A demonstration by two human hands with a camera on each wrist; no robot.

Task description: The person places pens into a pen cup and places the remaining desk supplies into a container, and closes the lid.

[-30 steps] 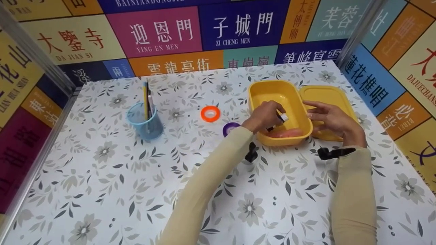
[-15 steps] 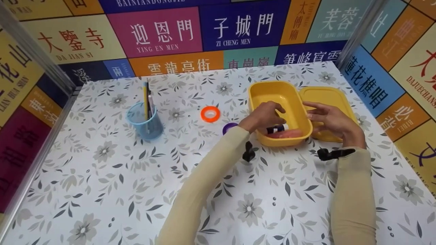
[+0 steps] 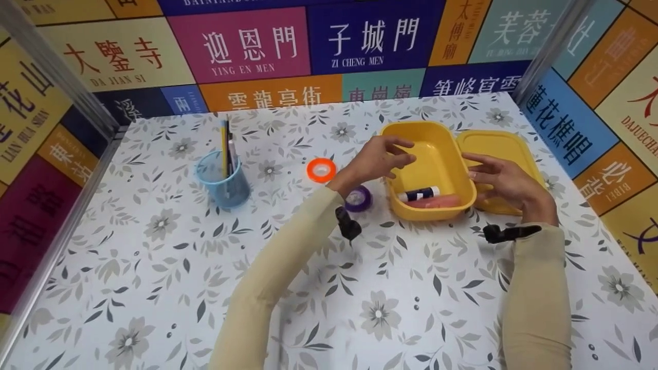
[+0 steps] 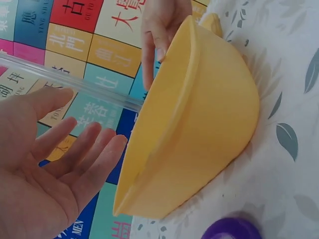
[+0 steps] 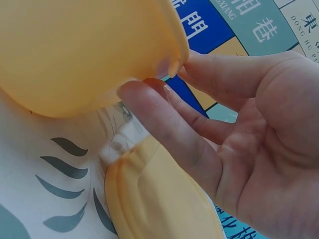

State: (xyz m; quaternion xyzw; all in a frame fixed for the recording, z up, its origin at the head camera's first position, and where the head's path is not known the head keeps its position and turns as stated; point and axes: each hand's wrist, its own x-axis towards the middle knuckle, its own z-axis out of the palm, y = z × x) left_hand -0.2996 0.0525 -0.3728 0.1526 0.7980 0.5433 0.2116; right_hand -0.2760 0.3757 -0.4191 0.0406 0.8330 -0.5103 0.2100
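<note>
My left hand (image 3: 383, 158) hovers at the left rim of a yellow plastic box (image 3: 470, 192), palm bare in the left wrist view, fingers loosely bent and holding nothing. Inside the box, near its front wall, lie a glue stick (image 3: 420, 193) with a dark label and white ends, and a pinkish-orange, long object (image 3: 437, 202). On the box's right side, my right hand (image 3: 509, 185) pinches the rim; the right wrist view has its thumb at the lip and fingertips against the outer wall. A yellow lid (image 3: 501, 141) lies flat behind that hand.
Left of the box are an orange tape roll (image 3: 309, 170) and a purple tape roll (image 3: 366, 204). Farther left stands a light blue mesh cup (image 3: 226, 190) with several pencils and pens (image 3: 226, 149). Printed panels (image 3: 239, 43) wall the flowered table (image 3: 205, 308) at the back and sides.
My left hand has let go of the glue stick, leaving it in the box, and has drawn up and left to the rim. My right hand stays at the box's right side.
</note>
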